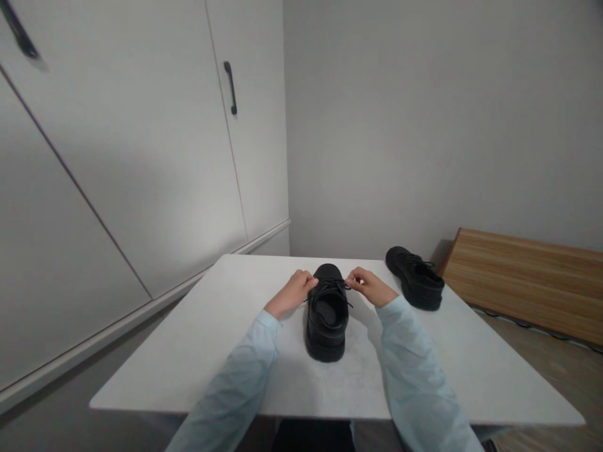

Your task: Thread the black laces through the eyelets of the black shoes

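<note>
Black shoe (326, 342), toe at 12, heel at 6; left fingers (311, 281) and right fingers (355, 279) pinching laces (332, 287).

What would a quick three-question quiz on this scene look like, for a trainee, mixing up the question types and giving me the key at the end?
1. Multiple choice: Which way does the toe of the black lace-up shoe between the two hands point?
A) Toward the person
B) Away from the person
C) Straight down at the floor

2. True or false: A second black lace-up shoe stands on the white rectangular table, to the right of the first.

3. Fill in the blank: The thumb and forefinger of the right hand, which comes out of a pale blue long sleeve, pinch the first shoe's thin black ____.

Key: 1. B; 2. True; 3. lace.
</note>
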### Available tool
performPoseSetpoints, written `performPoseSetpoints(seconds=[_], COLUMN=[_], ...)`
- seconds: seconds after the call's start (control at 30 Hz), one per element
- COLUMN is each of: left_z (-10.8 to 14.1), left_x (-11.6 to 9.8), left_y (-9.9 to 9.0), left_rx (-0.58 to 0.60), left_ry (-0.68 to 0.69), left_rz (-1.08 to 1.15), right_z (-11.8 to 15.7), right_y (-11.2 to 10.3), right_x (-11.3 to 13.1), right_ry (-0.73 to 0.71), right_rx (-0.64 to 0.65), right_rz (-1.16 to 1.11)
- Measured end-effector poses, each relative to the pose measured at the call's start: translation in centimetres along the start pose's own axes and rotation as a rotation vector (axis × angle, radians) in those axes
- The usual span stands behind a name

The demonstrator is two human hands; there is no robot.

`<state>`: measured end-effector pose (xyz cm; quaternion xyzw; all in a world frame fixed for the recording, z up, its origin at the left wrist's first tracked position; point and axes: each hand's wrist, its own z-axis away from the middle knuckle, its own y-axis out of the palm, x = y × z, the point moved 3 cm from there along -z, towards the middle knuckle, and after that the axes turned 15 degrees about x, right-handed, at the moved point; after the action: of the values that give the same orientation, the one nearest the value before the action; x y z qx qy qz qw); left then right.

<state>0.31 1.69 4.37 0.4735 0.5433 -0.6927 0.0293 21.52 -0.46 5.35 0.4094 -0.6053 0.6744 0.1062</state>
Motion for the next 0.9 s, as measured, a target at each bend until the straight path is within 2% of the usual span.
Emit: performPoseSetpoints(seconds=[0.13, 0.33, 0.47, 0.7, 0.9], left_z=[0.2, 0.6, 0.8, 0.3, 0.2], left_x=[0.0, -1.5, -3.1, -3.6, -3.6], left_y=[0.0, -0.3, -0.4, 0.3, 0.3], left_rx=[0.037, -0.111, -0.225, -0.259, -0.266], left_ry=[-0.002, 0.100, 0.178, 0.098, 0.144], left_rz=[0.018, 0.040, 0.031, -0.108, 0.115], right_z=[0.3, 0.2, -0.2, -0.7, -0.8], right_y=[0.1, 0.3, 0.5, 1.2, 1.0], right_x=[0.2, 1.3, 1.7, 2.5, 2.6], right_ry=[0.002, -0.053, -0.062, -0.052, -0.105], right_rx=[0.070, 0.092, -0.026, -0.197, -0.242], right_rz=[-0.023, -0.168, -0.190, 0.023, -0.020])
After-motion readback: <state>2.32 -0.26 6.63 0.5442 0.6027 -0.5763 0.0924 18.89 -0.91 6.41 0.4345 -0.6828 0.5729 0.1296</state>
